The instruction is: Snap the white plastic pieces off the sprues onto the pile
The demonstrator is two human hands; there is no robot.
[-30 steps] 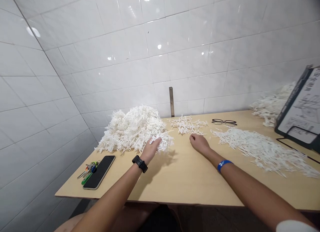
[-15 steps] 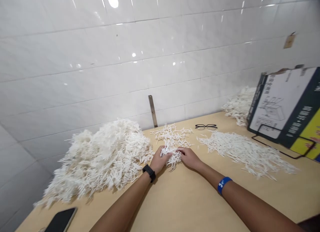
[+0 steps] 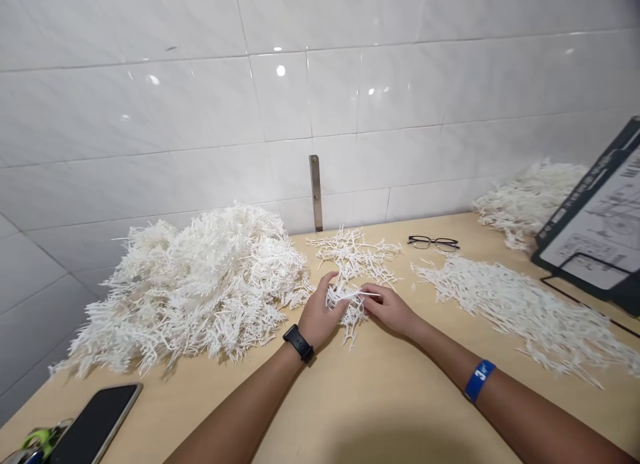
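Note:
My left hand [image 3: 320, 315], with a black watch on its wrist, grips a small bunch of white plastic pieces [image 3: 350, 304] just above the wooden table [image 3: 380, 397]. My right hand [image 3: 390, 309], with a blue band on the wrist, pinches a thin white piece sticking out of the same bunch. Both hands meet at the table's middle. A big heap of white branched pieces [image 3: 200, 284] lies just left of my left hand. A small scattered pile [image 3: 355, 254] lies behind the hands.
A flat spread of white sticks [image 3: 515, 304] covers the right side, and another heap [image 3: 530, 197] sits at the far right by the wall. Black glasses [image 3: 433, 242] lie near the wall. A phone [image 3: 93, 424] and keys [image 3: 35, 441] rest at the front left. A printed box [image 3: 595, 231] stands on the right.
My left hand pulled a bunch out of the big heap and brought it to the middle. My right hand came over and took hold of a piece. The view swung left and back.

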